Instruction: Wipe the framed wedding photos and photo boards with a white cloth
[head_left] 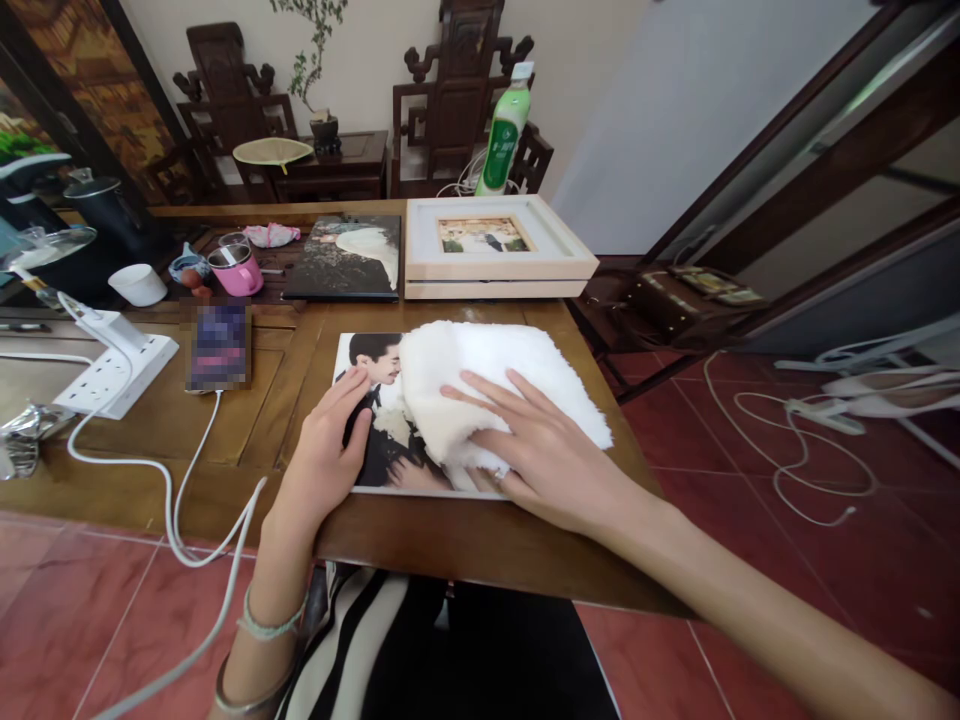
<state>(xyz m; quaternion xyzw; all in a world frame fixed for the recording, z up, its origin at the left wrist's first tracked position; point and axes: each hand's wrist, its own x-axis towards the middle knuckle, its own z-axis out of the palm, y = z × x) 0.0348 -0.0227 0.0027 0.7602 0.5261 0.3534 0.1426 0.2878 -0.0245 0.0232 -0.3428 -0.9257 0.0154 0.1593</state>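
Note:
A large photo print [379, 455] lies flat on the wooden table before me. Over its right part is spread a fluffy white cloth [517, 355], which hides much of the picture. My left hand [330, 435] rests flat on the photo's left edge, fingers stretched out and holding nothing. On top of the cloth lies my right hand [536, 445], its fingers spread and pressing on the pile; a ring shows on one finger.
Behind the photo stand a dark photo panel [345, 260] and stacked pale frames [499, 275], with a green bottle [504, 135] beyond. Leftward are a pink mug [236, 272], a white cup [138, 285], a phone [218, 345] on its cable, and a power strip [120, 375].

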